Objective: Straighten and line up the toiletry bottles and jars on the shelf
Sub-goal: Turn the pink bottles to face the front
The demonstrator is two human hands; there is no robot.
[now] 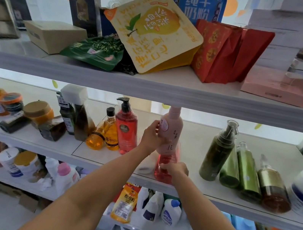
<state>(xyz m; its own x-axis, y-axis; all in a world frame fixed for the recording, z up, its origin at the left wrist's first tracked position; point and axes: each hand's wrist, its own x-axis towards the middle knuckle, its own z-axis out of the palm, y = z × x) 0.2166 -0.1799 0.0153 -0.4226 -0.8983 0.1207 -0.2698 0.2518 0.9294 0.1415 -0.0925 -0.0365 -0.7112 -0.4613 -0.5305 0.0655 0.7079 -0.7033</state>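
While the left grip (150, 134) clasps one pink bottle (171, 126) mid-shelf, the right grip (174, 169) holds one red bottle (164, 174) just in front. Three green bottles (248, 167) stand rightward on the white shelf (99, 156).

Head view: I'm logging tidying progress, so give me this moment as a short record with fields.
place: middle shelf, front centre
left hand: grips the pink bottle by its side
right hand: grips the red bottle near its base
leaning: green bottles on the right; orange bottles on the left
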